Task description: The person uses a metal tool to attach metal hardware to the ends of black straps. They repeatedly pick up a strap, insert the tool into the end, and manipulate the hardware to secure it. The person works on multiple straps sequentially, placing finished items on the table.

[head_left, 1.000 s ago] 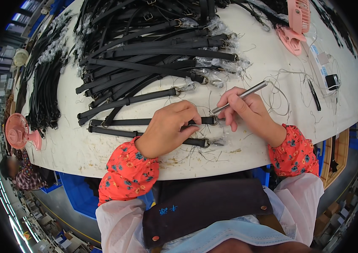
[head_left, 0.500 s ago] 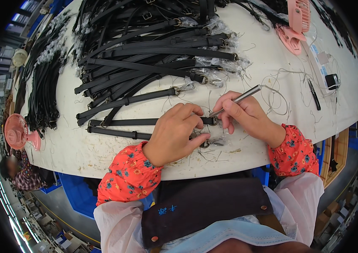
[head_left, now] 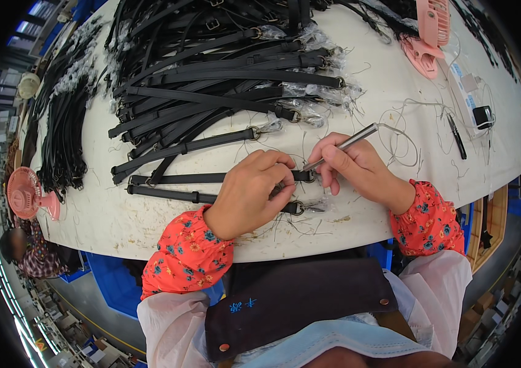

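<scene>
Your left hand [head_left: 251,193] lies curled over the near end of a black strap [head_left: 178,178], its grip pressed together on the strap just short of the metal ring [head_left: 310,176] at its tip. Your right hand [head_left: 358,165] sits just to the right of that grip, pinching a slim metal tool [head_left: 341,146] like a pen, with the tool's tip down at the ring and its far end slanting up and away. Just below your left-hand grip, a second black strap [head_left: 168,192] runs along the white surface [head_left: 89,214], its ring end [head_left: 297,208] poking out under your fingers. Beyond both grips, away from you, a heap of black straps [head_left: 224,67] covers the surface. Far to the left of your left hand stands a small pink fan [head_left: 27,195] at the edge; well beyond your right hand lies another pink fan [head_left: 429,34], with loose thread [head_left: 398,144] curling just beside that hand.
</scene>
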Available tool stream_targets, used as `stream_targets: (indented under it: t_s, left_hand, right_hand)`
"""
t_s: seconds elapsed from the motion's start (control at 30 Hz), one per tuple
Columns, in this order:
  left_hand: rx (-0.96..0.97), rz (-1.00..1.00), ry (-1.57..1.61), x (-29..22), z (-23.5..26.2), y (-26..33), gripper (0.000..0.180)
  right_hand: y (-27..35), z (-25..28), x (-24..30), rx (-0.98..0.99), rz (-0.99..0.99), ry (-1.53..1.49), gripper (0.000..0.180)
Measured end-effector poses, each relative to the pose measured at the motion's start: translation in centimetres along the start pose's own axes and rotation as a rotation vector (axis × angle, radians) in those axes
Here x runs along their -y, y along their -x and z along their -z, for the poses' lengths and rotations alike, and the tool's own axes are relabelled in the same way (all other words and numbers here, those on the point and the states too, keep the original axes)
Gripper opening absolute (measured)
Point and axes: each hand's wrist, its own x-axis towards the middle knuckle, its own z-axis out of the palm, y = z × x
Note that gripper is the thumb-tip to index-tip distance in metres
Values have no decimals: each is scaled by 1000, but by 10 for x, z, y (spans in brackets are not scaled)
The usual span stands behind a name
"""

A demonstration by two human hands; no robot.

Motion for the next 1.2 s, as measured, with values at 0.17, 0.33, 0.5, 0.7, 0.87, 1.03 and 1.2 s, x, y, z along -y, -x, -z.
stream_targets:
  t_s: [0.17,0.33,0.5,0.7,0.87,1.03,1.2]
  left_hand:
    - [11,2,11,-1,3,-1,9]
    - [42,66,75,1,8,-1,11]
    - [138,241,249,-2,17,-3,9]
    - [41,151,408,5,2,0,7]
    - [105,270,472,4,0,0,5]
    - [-429,218,340,24,11,-5,10]
    - [-171,-46,-130,21,29,-7,28]
  right_hand:
    - [0,1,-1,4,-3,-8,41]
    - [0,3,-1,-9,50,-65,37]
    - [1,0,-6,-24,285,183,15]
    - [-5,-2,-10,83,465,600,30]
    - [-5,-1,-9,73,482,631,29]
    - [-5,-2,-9,65,485,645,28]
    - [-3,-1,-9,65,450,623,29]
